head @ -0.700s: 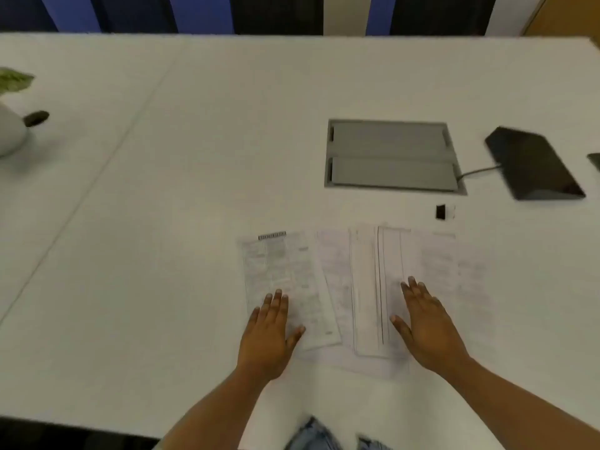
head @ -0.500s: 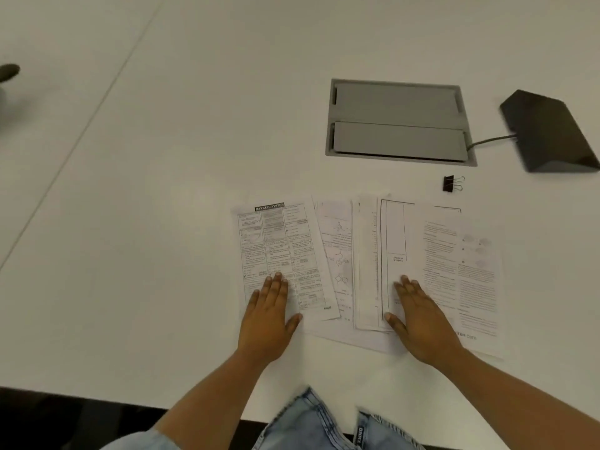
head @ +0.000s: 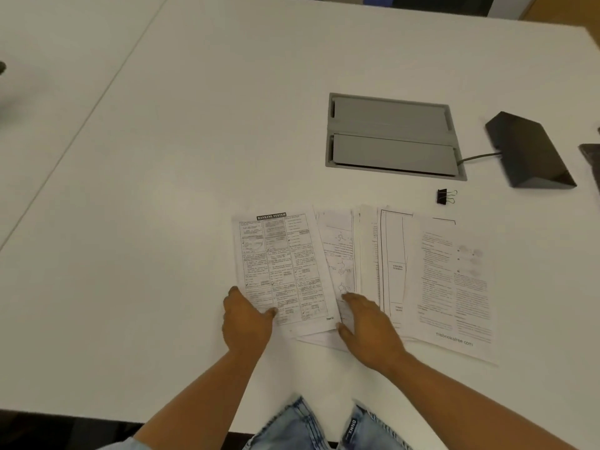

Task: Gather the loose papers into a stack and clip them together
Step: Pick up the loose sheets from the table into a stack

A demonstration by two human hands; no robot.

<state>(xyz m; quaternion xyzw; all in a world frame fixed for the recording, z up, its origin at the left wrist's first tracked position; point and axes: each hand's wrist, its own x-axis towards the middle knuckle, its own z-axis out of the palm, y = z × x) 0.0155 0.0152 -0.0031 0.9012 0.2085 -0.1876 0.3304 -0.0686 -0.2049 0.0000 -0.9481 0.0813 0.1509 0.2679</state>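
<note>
**White sheets starting to close up**

Head view: my left hand (head: 247, 323) has left its flat press and now pinches the leftmost sheet (head: 281, 267). The right hand (head: 370, 326) has slid inward, open on the fanned papers (head: 422, 274). Gathering has begun; the binder clip (head: 445, 196) waits untouched on the counter (head: 194, 157).

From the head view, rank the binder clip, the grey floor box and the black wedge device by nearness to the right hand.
1. Binder clip, beyond the papers, up and right of the right hand.
2. Grey floor box, farther back.
3. Black wedge device, far right.
</note>
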